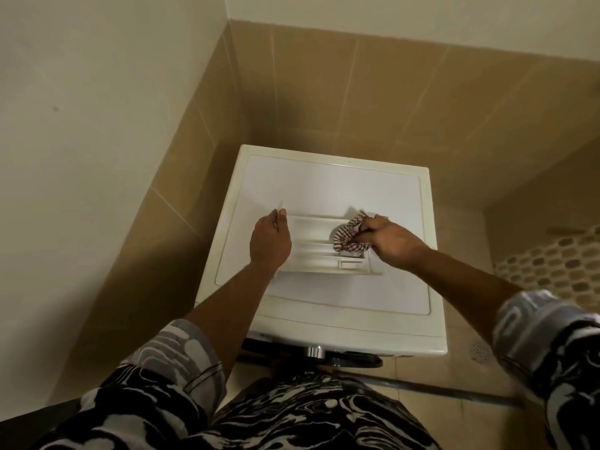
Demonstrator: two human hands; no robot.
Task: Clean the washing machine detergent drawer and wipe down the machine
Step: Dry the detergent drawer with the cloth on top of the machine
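The white detergent drawer (311, 245) lies flat on top of the white washing machine (324, 183), its compartments facing up. My left hand (269, 241) grips the drawer's left end, thumb up along its edge. My right hand (389, 241) holds a bunched red-and-white striped cloth (347, 237) and presses it into the drawer's right-hand compartment. Part of the cloth is hidden under my fingers.
The machine stands in a corner between a cream wall on the left and tan tiled walls (406, 102) behind. A chrome dial (315, 351) and dark front panel show below its top edge. Mosaic tiles (552, 264) and a floor drain (480, 350) lie to the right.
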